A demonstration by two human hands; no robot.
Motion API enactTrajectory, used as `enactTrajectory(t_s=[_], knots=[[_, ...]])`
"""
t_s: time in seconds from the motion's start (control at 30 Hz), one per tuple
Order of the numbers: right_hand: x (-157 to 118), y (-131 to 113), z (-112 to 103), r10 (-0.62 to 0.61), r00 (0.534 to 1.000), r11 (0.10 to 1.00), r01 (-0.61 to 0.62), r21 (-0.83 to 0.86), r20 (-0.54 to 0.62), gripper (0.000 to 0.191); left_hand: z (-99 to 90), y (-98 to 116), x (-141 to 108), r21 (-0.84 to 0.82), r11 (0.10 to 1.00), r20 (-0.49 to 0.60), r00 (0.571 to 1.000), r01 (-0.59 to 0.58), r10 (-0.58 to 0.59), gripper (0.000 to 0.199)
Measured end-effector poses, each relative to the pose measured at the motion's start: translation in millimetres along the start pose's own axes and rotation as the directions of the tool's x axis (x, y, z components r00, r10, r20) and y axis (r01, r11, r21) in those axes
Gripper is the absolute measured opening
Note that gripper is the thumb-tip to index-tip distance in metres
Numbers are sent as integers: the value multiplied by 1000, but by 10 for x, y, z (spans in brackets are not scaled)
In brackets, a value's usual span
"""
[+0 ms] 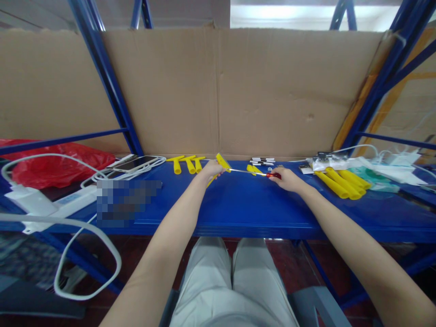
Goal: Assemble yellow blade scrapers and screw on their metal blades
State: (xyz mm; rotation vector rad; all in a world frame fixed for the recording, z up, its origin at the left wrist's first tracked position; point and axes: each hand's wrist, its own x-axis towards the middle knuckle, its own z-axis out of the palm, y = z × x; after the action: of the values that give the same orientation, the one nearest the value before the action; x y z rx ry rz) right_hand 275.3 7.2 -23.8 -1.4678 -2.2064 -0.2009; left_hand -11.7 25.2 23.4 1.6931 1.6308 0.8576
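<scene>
My left hand (213, 168) is closed around a yellow plastic T-shaped piece (223, 162), its flat bar tilted up to the right of the fingers. In my right hand (286, 179) is a screwdriver (272, 175) with a red and black handle. The long metal shaft lies level and points left, its tip meeting the yellow bar; the exact contact is too small to make out. Behind the shaft lie small flat yellow pieces (251, 169) on the blue table (252, 204). Tiny metal bits (270, 169) are beside them, near my right fingertips.
Yellow T-shaped pieces (177, 164) stand in a row left of my left hand. Black-and-white strips (262, 161) lie at the back. Several yellow tubes (335, 184) and plastic bags (381, 179) are at right. A white power strip (75, 202), cables and a red bag (57, 161) occupy the left.
</scene>
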Motion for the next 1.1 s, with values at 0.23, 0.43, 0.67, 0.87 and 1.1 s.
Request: enactTrajectory(t_s=[0.23, 0.43, 0.67, 0.87, 1.1], knots=[[-20, -97, -36, 10, 999, 998, -8, -55, 41, 21, 17, -16, 39, 107, 994, -61, 998, -5, 11, 10], [-58, -356, -72, 40, 996, 994, -31, -108, 85, 22, 25, -75, 118, 279, 959, -201, 973, -57, 117, 16], [-49, -415, 37, 72, 995, 996, -75, 40, 67, 24, -10, -75, 115, 378, 919, -236, 949, -108, 209, 20], [-49, -386, 16, 68, 998, 998, -68, -9, 6, 14, -2, -48, 93, 401, 909, -231, 948, -111, 218, 28], [-67, -467, -50, 43, 998, 996, -39, -83, 37, 21, -20, -58, 106, 381, 916, -234, 946, -123, 224, 26]])
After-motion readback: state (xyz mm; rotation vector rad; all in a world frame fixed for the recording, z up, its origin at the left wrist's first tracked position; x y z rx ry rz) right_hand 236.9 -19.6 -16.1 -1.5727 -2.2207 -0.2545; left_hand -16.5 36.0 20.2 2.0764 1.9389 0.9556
